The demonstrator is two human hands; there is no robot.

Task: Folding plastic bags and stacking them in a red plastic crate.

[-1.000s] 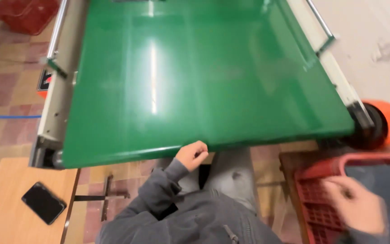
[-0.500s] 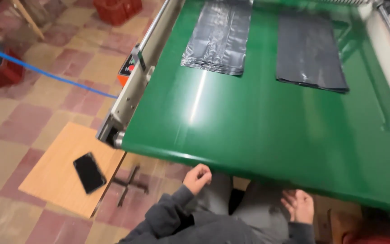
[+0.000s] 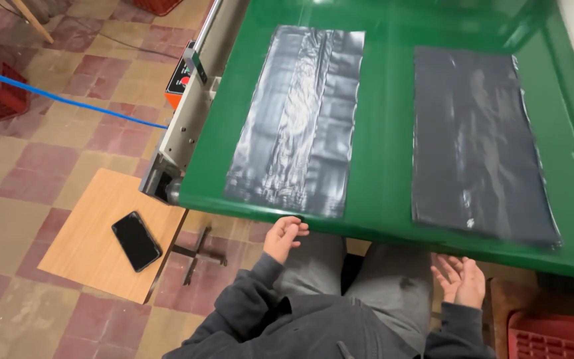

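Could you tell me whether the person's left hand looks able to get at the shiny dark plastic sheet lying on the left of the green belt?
Probably yes. The left hand is empty and open just below the near edge of the shiny dark plastic sheet, with nothing between them on the green belt.

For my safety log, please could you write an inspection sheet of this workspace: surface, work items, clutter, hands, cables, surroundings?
Surface: green conveyor belt, glossy, with glare.
Work items: two flat black plastic bags, left bag and right bag, lying apart near the belt's near edge.
Clutter: black phone on a small wooden side table.
Hands: left hand open, just below the belt edge; right hand open, palm up, holding nothing.
Cables: blue line across the floor.
Surroundings: tiled floor; red crate at lower right.
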